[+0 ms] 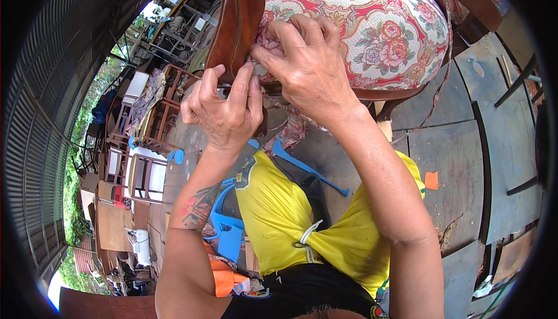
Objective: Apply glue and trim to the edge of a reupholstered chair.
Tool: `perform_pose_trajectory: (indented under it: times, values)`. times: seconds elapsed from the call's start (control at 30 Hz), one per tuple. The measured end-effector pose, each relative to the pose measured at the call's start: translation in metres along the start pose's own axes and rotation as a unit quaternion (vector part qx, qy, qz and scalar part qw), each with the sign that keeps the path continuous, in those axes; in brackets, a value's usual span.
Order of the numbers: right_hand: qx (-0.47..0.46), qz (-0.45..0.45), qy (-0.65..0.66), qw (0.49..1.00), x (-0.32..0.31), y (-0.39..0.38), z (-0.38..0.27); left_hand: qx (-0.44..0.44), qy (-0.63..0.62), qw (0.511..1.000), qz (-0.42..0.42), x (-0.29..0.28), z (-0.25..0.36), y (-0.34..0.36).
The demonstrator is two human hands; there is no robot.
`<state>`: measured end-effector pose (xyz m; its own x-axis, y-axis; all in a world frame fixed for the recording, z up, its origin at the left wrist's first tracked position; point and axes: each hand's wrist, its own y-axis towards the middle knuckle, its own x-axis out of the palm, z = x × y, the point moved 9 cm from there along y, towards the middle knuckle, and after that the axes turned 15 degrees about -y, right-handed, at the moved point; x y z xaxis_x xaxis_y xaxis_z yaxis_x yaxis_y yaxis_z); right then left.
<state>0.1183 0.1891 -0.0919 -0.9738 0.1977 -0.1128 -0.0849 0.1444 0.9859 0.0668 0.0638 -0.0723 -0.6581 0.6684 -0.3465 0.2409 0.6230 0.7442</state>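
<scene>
An upholstered chair seat [389, 45] in red, cream and floral fabric fills the top of the view, set in a brown wooden frame. At its left stands a polished, curved wooden post [233, 22]. My right hand [314, 75] is closed at the front left corner of the seat, its bent fingers gripping the floral fabric beside the post. Just below the post, my left hand [226, 107] has its fingers curled in; whatever is between them is hidden. A twisted strip of the fabric [293, 132] hangs under the seat near my hands.
Blue plastic pieces [305, 170] lie around my legs, which are in yellow shorts [273, 208]. Dark boards [442, 150] cover the floor, with an orange scrap [431, 180] on them. Wooden chair frames [145, 173] and a white tank [141, 246] stand to the left.
</scene>
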Motion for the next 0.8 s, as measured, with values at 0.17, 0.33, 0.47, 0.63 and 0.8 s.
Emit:
perform_pose_trajectory:
  times: [0.17, 0.33, 0.47, 0.63, 0.8]
  values:
    - [0.006, -0.008, 0.002, 1.0, 0.002, -0.002, 0.001, 0.028, 0.023, 0.999, -0.036, 0.003, 0.004, 0.001]
    - [0.009, 0.008, 0.012, 1.0, 0.001, -0.002, 0.001, 0.027, 0.012, 0.999, -0.044, 0.003, 0.006, 0.003]
    - [0.018, 0.017, 0.016, 1.0, -0.001, -0.002, 0.003, 0.022, 0.007, 0.999, -0.047, 0.003, 0.006, 0.004]
    - [0.064, 0.017, 0.078, 0.995, -0.006, -0.007, 0.026, 0.026, 0.006, 0.999, -0.045, 0.003, 0.007, 0.004]
    - [0.069, 0.032, 0.057, 0.996, -0.012, -0.009, 0.027, 0.029, 0.008, 0.998, -0.049, 0.002, 0.006, 0.005]
